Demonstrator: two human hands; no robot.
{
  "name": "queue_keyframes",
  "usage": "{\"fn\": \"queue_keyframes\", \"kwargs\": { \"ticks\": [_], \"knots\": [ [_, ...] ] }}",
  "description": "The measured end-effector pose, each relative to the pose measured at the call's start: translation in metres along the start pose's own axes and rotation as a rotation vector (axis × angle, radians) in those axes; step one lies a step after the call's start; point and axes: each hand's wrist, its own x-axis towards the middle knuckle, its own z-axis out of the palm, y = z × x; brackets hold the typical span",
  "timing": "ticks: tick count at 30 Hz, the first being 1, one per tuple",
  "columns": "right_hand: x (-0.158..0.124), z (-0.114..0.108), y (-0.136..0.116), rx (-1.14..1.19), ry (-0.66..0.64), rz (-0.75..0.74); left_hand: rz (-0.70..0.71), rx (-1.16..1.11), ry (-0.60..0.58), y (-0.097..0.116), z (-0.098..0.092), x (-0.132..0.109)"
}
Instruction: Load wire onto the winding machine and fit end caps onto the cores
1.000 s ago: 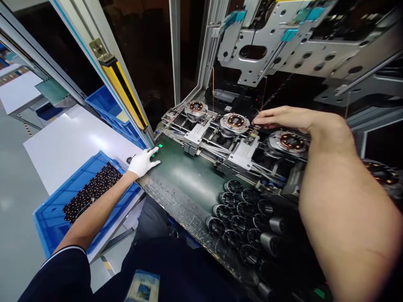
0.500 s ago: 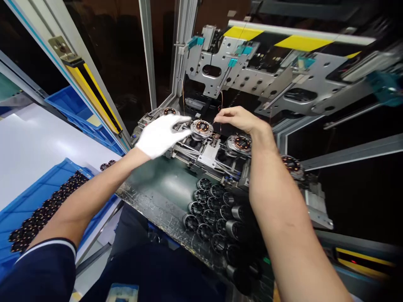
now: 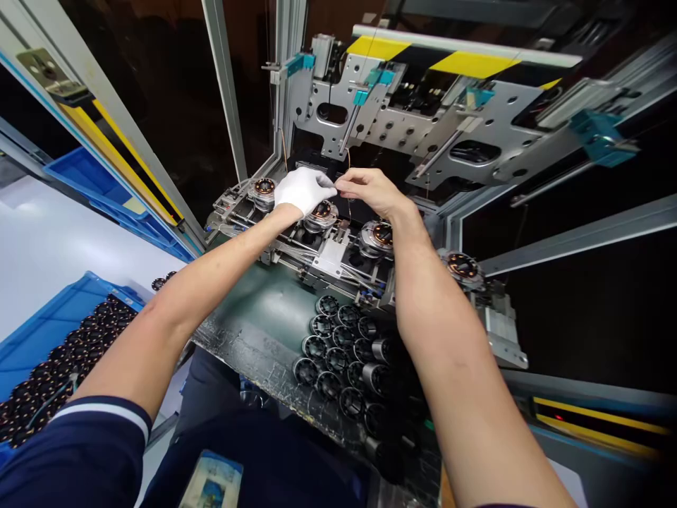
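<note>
My left hand (image 3: pixel 304 189), in a white glove, is over a round slotted metal core with copper windings (image 3: pixel 321 210) seated in a fixture. Its thumb and fingers are pinched together. My bare right hand (image 3: pixel 370 189) meets it from the right, fingertips also pinched. Anything between the fingertips is too thin to make out. A thin copper wire (image 3: pixel 348 159) comes down from the machine and passes behind my right fingers. Similar wound cores sit in fixtures on the left (image 3: pixel 264 186), just below my right hand (image 3: pixel 381 234) and beyond my right forearm (image 3: pixel 462 265).
Several black ring-shaped parts (image 3: pixel 337 360) stand on the green worktop (image 3: pixel 269 296) in front. A blue tray (image 3: pixel 50 321) of small dark cores lies at left. Above hangs a metal plate with a yellow-black strip (image 3: pixel 470 65). Frame posts (image 3: pixel 225 88) rise at the sides.
My left hand has moved from the left side of the core to over it, closing its spread fingers beside my right fingertips. The whole view has shifted slightly.
</note>
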Motion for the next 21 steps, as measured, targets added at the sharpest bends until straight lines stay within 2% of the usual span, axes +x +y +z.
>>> {"fn": "queue_keyframes", "kwargs": {
  "ticks": [4, 6, 8, 9, 11, 13, 14, 16, 18, 20, 21],
  "knots": [
    [-0.002, 0.004, 0.001, -0.023, -0.009, 0.015, -0.028, -0.252, -0.069, -0.015, 0.002, 0.007],
    [-0.004, 0.005, 0.0, -0.048, -0.01, 0.055, -0.038, -0.311, -0.056, -0.021, -0.012, -0.005],
    [-0.005, 0.005, -0.001, -0.076, 0.015, 0.093, -0.012, -0.354, -0.028, -0.026, -0.039, -0.036],
    [-0.006, 0.005, -0.001, -0.097, 0.047, 0.101, 0.016, -0.377, -0.02, -0.029, -0.055, -0.061],
    [-0.007, 0.004, -0.002, -0.172, 0.129, 0.088, 0.065, -0.403, 0.01, -0.037, -0.087, -0.128],
    [-0.009, 0.005, -0.006, -0.29, 0.202, 0.036, 0.044, -0.368, 0.021, -0.053, -0.109, -0.212],
    [-0.01, 0.007, -0.009, -0.362, 0.239, -0.001, -0.042, -0.347, 0.016, -0.064, -0.114, -0.258],
    [-0.016, 0.015, -0.02, -0.506, 0.346, -0.081, -0.239, -0.327, -0.051, -0.094, -0.11, -0.346],
    [-0.026, 0.029, -0.034, -0.639, 0.477, -0.133, -0.405, -0.31, -0.204, -0.128, -0.092, -0.42],
    [-0.038, 0.047, -0.049, -0.761, 0.516, -0.117, -0.512, -0.261, -0.304, -0.157, -0.066, -0.471],
    [-0.044, 0.056, -0.055, -0.822, 0.475, -0.084, -0.545, -0.192, -0.345, -0.168, -0.052, -0.486]
  ]
}}
